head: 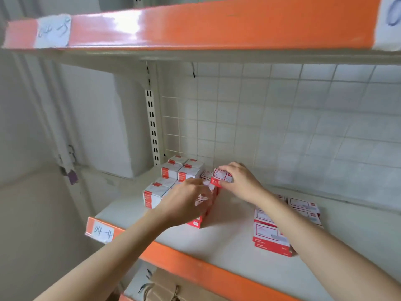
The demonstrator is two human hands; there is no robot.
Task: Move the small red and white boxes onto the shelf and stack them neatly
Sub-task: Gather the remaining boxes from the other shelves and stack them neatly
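A white handwritten paper label reading "04-4" (101, 231) sits on an orange edge strip, a white wire grid panel (282, 118) stands behind, a slotted cream metal upright (152, 124) rises at left, and a brown paper bag (173, 287) lies below.

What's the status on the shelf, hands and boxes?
Right hand grips small red-and-white cardboard box at stack's back. Left hand rests on the front boxes. Loose flat boxes lie right, apart. Nothing blocking.

A stockroom or shop storage bay: metal racking with orange-edged shelves (217, 272); handwritten location labels (102, 232) on the beams; a wire-grid back panel (271, 118); identical retail boxes (171, 170) in rows.
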